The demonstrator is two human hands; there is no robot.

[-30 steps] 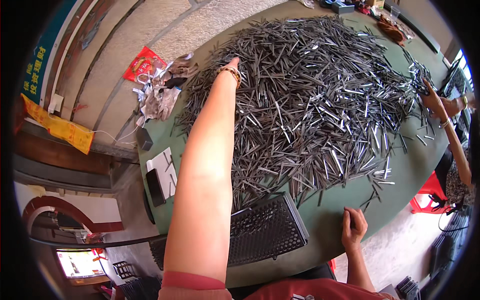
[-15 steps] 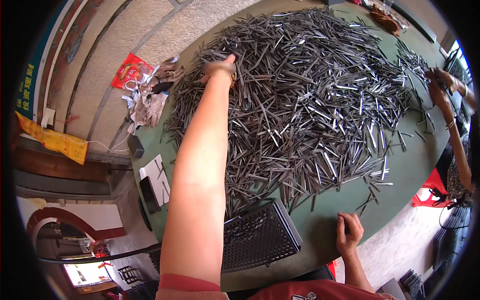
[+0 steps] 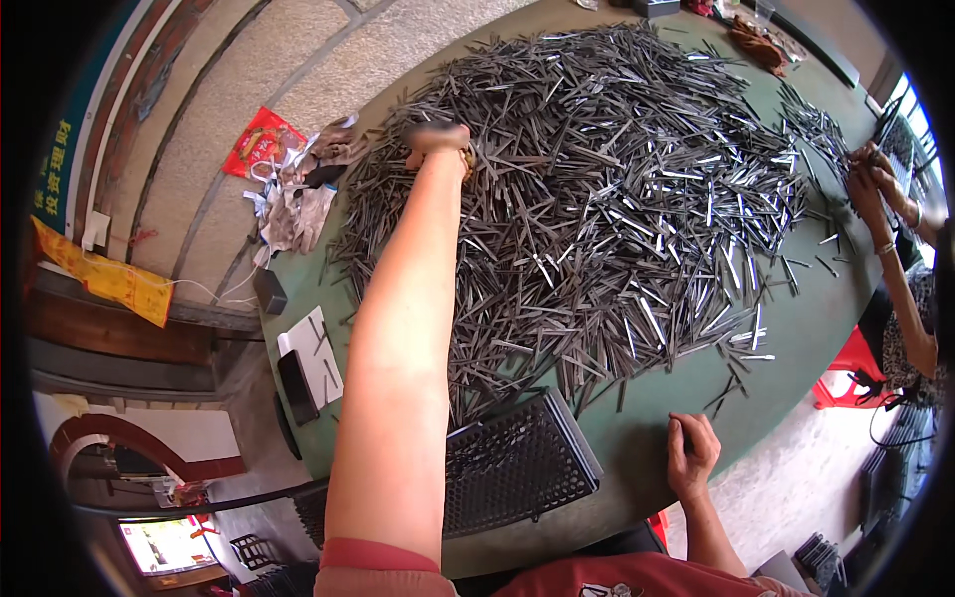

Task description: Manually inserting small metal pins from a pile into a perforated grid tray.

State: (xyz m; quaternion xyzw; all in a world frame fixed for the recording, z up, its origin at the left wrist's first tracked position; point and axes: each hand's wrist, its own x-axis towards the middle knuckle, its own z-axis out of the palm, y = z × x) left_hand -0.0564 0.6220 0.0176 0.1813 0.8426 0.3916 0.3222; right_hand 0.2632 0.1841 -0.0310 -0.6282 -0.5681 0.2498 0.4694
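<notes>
A wide heap of thin, dark, flat metal strips covers much of a green table. My left arm stretches over the heap's left side. My left hand is among the strips there, its fingers smeared and partly hidden, so whether it holds any is unclear. Something yellowish-brown shows at that wrist. At the table's near edge my right hand rests in a loose fist, with nothing showing in it. A black perforated plastic basket lies between my arms, partly behind my left forearm.
Left of the heap lie a dark phone, a white sheet with strips on it, and soiled gloves beside a red packet. Another person's hands work at the right edge, near a red stool.
My left hand has shifted slightly toward me and right, over the heap's left part. My right hand stays in its loose fist. The other person's hands have moved slightly.
</notes>
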